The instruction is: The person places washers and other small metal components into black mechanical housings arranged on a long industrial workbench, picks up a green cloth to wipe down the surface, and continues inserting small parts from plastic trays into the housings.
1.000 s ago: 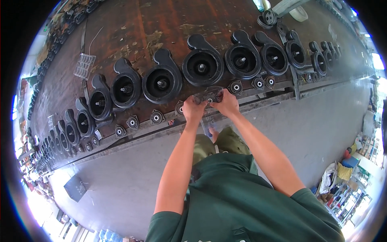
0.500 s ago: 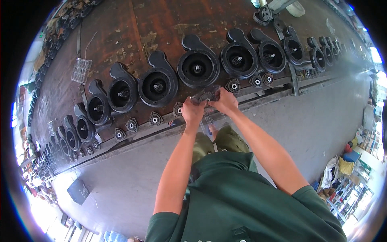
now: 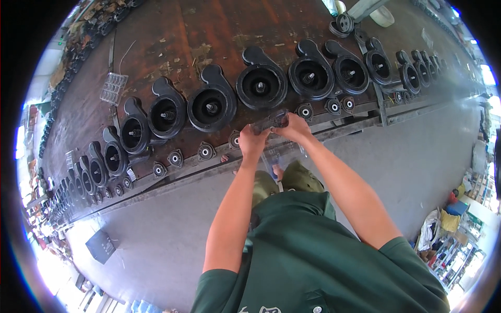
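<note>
- Left hand (image 3: pixel 252 140) and right hand (image 3: pixel 293 127) together grip a small clear plastic tray (image 3: pixel 269 121) at the near edge of a long brown workbench (image 3: pixel 172 31)
- A row of black round casings (image 3: pixel 260 83) lies just beyond the tray

I see a row of black pump housings (image 3: pixel 211 107) on the brown workbench (image 3: pixel 172 31), a clear tray (image 3: pixel 113 88) behind them.

Bright daylight, strongest at lower-left and right rim, blown-out white there. Even light on workbench (image 3: pixel 219 31); soft shadows under black housings (image 3: pixel 211 107). Heavy fisheye bending toward edges, dark vignette corners. Centre sharp, periphery smeared.
</note>
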`<state>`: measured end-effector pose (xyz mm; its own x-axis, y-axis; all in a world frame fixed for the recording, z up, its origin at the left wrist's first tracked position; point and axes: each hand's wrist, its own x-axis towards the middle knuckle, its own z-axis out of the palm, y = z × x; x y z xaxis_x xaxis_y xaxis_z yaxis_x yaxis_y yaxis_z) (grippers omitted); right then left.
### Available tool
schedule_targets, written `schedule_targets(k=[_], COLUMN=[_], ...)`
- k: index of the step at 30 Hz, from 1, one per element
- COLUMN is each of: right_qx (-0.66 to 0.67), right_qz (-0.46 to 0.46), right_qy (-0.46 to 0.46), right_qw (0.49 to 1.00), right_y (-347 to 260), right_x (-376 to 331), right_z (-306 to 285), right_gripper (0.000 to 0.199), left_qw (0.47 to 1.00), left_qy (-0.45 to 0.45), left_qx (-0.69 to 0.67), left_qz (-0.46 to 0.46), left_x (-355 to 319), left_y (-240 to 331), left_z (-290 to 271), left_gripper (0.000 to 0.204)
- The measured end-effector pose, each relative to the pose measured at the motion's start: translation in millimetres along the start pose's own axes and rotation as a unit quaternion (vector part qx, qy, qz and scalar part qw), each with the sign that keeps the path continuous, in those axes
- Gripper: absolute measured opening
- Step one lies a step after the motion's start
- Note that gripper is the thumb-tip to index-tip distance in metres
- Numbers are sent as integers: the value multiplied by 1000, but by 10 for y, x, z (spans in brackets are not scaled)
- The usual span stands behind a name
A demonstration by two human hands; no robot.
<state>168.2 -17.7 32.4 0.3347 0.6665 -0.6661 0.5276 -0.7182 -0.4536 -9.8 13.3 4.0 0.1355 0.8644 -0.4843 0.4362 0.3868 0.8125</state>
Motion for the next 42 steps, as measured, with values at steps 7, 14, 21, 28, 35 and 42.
schedule_targets(k=[7,14,21,28,35,42], right_qx=[6,-47,-99,-131,-22,-48], right_qz=[-42,9,25,27,-1,47], right_qy=[67,84,32,10,-17,38], right_qw=[997,995,994,991,1000,997], right_y=[40,-170,-331,-348,-187,-227], right_x=[88,-91,-103,-22,46,91], right_z=[84,10,-96,-83,-86,3], right_gripper=[47,55,57,56,51,49], left_qw=[990,994,981,972,989,982], left_qy=[34,45,89,87,54,94], left_qx=[-121,78,169,210,104,148], left_qz=[-59,-67,-43,-55,-91,-74], left_x=[-36,176,82,27,119,32], left_y=[-46,-189,-8,138,-135,144], left_z=[64,166,192,156,143,182], left_gripper=[30,55,61,63,52,50])
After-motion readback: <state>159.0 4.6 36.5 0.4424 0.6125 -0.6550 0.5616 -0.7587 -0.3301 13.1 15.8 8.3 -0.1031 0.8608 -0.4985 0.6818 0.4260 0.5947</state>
